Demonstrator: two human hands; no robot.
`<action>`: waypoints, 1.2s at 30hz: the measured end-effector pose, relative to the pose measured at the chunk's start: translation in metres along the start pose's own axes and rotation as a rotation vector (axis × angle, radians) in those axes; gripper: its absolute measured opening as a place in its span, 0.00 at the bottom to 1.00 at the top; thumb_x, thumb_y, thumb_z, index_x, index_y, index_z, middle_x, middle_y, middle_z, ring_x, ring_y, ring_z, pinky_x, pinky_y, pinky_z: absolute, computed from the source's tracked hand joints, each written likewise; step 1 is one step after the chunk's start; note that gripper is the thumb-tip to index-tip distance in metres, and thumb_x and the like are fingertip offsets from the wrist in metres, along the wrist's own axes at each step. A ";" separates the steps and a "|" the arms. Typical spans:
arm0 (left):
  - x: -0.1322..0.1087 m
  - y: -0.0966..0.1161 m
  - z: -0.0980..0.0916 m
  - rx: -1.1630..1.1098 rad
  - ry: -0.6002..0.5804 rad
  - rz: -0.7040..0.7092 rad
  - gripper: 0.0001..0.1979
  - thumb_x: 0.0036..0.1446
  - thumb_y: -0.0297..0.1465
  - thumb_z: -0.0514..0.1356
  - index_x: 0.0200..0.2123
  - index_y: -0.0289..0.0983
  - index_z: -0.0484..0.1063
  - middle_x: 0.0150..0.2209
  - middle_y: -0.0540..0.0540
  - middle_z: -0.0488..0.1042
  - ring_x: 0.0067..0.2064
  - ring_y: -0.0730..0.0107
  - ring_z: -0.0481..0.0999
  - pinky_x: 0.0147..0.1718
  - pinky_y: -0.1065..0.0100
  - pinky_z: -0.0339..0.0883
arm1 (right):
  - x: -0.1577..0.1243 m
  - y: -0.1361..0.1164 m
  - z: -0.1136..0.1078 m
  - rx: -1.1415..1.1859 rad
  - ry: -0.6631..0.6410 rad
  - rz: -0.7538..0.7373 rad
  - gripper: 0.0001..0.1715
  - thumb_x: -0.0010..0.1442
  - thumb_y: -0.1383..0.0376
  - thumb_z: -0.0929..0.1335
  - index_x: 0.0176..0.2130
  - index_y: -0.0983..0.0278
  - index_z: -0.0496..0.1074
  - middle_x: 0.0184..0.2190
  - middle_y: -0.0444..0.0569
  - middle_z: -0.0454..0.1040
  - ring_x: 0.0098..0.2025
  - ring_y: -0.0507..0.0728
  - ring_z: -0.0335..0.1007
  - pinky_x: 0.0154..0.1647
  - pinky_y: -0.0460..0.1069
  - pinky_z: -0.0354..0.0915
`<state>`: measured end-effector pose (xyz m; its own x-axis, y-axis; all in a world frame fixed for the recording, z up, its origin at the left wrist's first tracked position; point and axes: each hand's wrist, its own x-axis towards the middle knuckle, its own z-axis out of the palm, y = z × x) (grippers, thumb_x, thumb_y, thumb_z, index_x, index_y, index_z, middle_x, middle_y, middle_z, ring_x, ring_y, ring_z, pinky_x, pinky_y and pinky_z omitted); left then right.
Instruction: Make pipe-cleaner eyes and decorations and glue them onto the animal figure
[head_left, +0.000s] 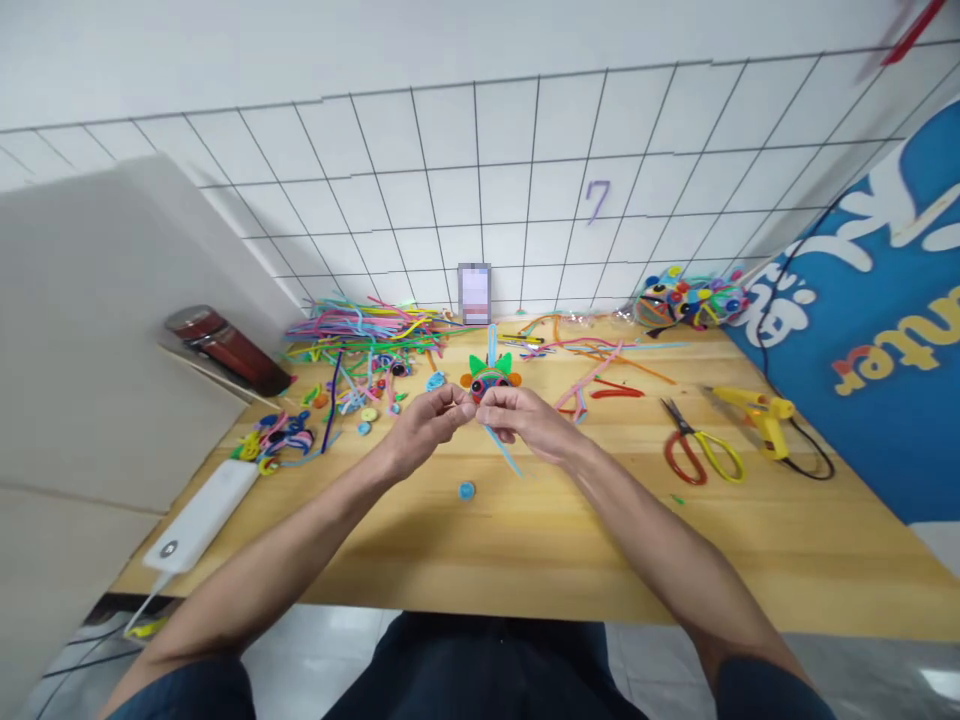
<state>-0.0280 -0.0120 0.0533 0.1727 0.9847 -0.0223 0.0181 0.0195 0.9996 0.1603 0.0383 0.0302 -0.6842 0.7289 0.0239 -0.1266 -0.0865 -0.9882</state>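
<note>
My left hand [433, 425] and my right hand [529, 422] meet fingertip to fingertip over the middle of the table, both closed in a pinch. A light blue pipe cleaner [506, 455] hangs out below my right fingers; its upper part, between the two pinches, is mostly hidden. Just behind my fingers sits a small pipe-cleaner figure [491, 374] with green pointed ears, orange round sides and dark eyes, its lower part covered by my hands. Another light blue strip [492, 342] stands out behind it. Nearer to me lies a small blue disc [466, 490].
Loose pipe cleaners [367, 322] are heaped at the back left, with small craft pieces in front. A phone [474, 294] leans on the tiled wall. Scissors [696, 445] and a yellow glue gun [761, 415] lie right. A power bank [201, 515] and dark bottle [225, 348] are left.
</note>
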 end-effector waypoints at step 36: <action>0.042 -0.010 -0.014 -0.007 -0.234 0.049 0.17 0.50 0.43 0.73 0.30 0.34 0.79 0.27 0.50 0.72 0.29 0.74 0.62 0.30 0.71 0.54 | 0.001 -0.015 -0.023 -0.211 0.115 0.099 0.19 0.53 0.52 0.75 0.27 0.64 0.72 0.20 0.38 0.64 0.23 0.49 0.55 0.25 0.46 0.51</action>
<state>-0.0347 0.0317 0.0424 0.3969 0.9175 0.0247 -0.0030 -0.0257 0.9997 0.1782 0.0557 0.0418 -0.5984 0.7972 -0.0797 0.0974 -0.0263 -0.9949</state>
